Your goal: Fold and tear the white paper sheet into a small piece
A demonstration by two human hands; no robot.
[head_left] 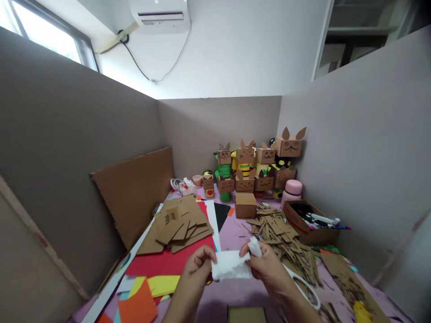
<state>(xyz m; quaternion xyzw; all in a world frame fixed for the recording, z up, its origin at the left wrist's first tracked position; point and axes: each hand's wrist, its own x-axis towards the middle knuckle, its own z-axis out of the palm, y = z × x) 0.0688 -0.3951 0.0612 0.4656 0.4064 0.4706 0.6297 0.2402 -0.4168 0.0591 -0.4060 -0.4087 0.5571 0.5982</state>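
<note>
purple table point(235, 294), crowded | cardboard strip pile point(283, 233) loose, just right of the hands: a wrist sweep could scatter it | white-handled scissors point(305, 289) by the right wrist, could snag | left hand point(197, 269) and right hand point(269, 271) each pinch the white paper point(230, 265), held between them just above the table's near edge: thin sheet, opposing pull could tear it

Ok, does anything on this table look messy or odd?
Yes. Cardboard scraps lie strewn over the table right of centre, reaching the scissors, and the white paper held by the left hand and right hand looks crumpled.
</note>
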